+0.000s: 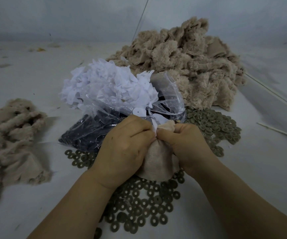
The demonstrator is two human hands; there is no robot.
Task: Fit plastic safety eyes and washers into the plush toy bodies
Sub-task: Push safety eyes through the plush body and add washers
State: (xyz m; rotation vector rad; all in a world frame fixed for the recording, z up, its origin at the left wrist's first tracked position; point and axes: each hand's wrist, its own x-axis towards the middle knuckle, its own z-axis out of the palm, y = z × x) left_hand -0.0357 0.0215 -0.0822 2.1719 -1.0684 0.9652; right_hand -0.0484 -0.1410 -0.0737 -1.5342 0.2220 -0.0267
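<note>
Gripping tight, one plush body [154, 155] is held by both hands, left hand [123, 144] and right hand [187, 144], at lower middle. An eye seems pressed in. Next, a washer [139, 200] should be picked.

Hands: I see my left hand [125, 144] and right hand [186, 144] pinching a beige plush body [154, 161], inside out
Beneath: grey washers [139, 204] scattered; clear bag [104, 118] of dark eyes just behind
Far: plush pile [191, 62]; smaller pile [13, 135] left

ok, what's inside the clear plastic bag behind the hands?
The clear plastic bag holds white cut pieces on top and small dark parts below. The hands cover its near edge, so what lies there is hidden.
</note>
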